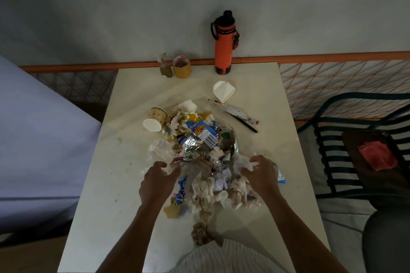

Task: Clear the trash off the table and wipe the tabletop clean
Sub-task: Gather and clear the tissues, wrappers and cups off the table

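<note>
A: Trash pile (199, 150) sits at the middle of the cream tabletop (266, 117): foil snack wrappers, crumpled stained tissues, a clear plastic bag. Why are the hands placed like that?

B: They flank the heap. The left hand (158, 180) presses the clear plastic at the pile's left edge, its grip half curled, pinching nothing I can make out. The right hand (261, 173) mirrors it on the right, fingers spread wide over tissue. Judging by the pose, they mean to corral everything into one bundle

A: What lies outside their reach?

B: Two paper cups (155, 118) tipped over just left of the pile, a folded napkin (224, 91) and a long wrapper (235, 114) farther back. An orange bottle (224, 44) stands upright by the wall, apart from the mess

A: Wiping yet?

B: No. Brown stains mark the surface, and a red cloth (377, 155) rests on the chair (332, 139) to the right
</note>
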Available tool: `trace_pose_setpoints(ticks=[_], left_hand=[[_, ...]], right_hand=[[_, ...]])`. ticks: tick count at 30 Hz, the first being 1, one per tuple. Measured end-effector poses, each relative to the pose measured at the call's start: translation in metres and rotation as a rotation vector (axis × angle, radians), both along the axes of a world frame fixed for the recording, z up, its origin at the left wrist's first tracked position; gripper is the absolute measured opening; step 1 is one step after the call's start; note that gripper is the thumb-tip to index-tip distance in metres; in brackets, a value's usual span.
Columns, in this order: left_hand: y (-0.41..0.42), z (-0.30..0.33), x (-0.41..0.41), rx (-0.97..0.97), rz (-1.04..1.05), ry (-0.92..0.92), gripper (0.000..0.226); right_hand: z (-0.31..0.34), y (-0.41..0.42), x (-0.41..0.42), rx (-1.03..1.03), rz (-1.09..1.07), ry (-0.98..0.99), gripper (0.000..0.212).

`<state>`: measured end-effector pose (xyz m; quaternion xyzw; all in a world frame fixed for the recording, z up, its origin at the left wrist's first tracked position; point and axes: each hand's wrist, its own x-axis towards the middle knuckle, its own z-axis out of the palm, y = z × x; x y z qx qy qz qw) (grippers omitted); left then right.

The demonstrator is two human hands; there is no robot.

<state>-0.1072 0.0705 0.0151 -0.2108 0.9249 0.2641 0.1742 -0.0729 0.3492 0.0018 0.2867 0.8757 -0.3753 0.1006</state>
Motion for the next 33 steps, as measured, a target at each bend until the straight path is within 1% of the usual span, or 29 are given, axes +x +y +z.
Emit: trace_pose_setpoints(ticks=[2, 5, 7, 12, 15, 17, 19, 22, 24, 26, 27, 29, 30, 33], left_hand=[[0.001, -0.007, -0.003, -0.022, -0.051, -0.034, 0.067], [0.003, -0.014, -0.006, -0.066, -0.127, -0.071, 0.066], [0.003, -0.016, -0.007, -0.077, -0.154, -0.068, 0.058], [0.0, -0.01, -0.007, -0.031, -0.167, -0.009, 0.03], [-0.009, -0.003, -0.006, 0.019, -0.172, 0.002, 0.022], [-0.014, 0.005, -0.005, 0.036, -0.17, 0.007, 0.02], [-0.015, 0.014, -0.003, 0.06, -0.168, 0.022, 0.018], [-0.01, 0.025, -0.001, 0.148, -0.199, 0.073, 0.012], [-0.001, 0.031, -0.001, 0.19, -0.27, 0.112, 0.015], [0.012, 0.036, -0.003, 0.204, -0.36, 0.141, 0.026], [0.019, 0.038, -0.005, 0.194, -0.398, 0.15, 0.03], [0.034, 0.037, -0.01, 0.127, -0.48, 0.158, 0.03], [0.042, 0.036, -0.013, 0.075, -0.515, 0.155, 0.03], [0.064, 0.029, -0.025, -0.041, -0.567, 0.133, 0.03]], right_hand=[[-0.002, -0.002, 0.007, 0.005, -0.027, 0.007, 0.048], [-0.01, -0.005, 0.014, 0.005, -0.057, -0.005, 0.051], [-0.015, -0.007, 0.014, -0.007, -0.073, -0.04, 0.052], [-0.021, -0.012, 0.011, 0.019, -0.097, -0.097, 0.045], [-0.023, -0.017, 0.008, 0.006, -0.137, -0.094, 0.028], [-0.02, -0.018, 0.007, 0.035, -0.128, -0.088, 0.018], [-0.018, -0.017, 0.007, 0.036, -0.121, -0.087, 0.016], [-0.014, -0.013, 0.006, -0.07, -0.142, -0.083, 0.022], [-0.014, -0.01, 0.006, -0.103, -0.133, -0.047, 0.025], [-0.013, -0.007, 0.007, -0.117, -0.124, -0.037, 0.028], [-0.014, -0.005, 0.007, -0.12, -0.114, -0.036, 0.029], [-0.012, -0.001, 0.009, -0.138, -0.121, -0.063, 0.031], [-0.01, 0.001, 0.009, -0.148, -0.156, -0.073, 0.032], [-0.005, 0.005, 0.013, -0.335, -0.345, -0.061, 0.03]])
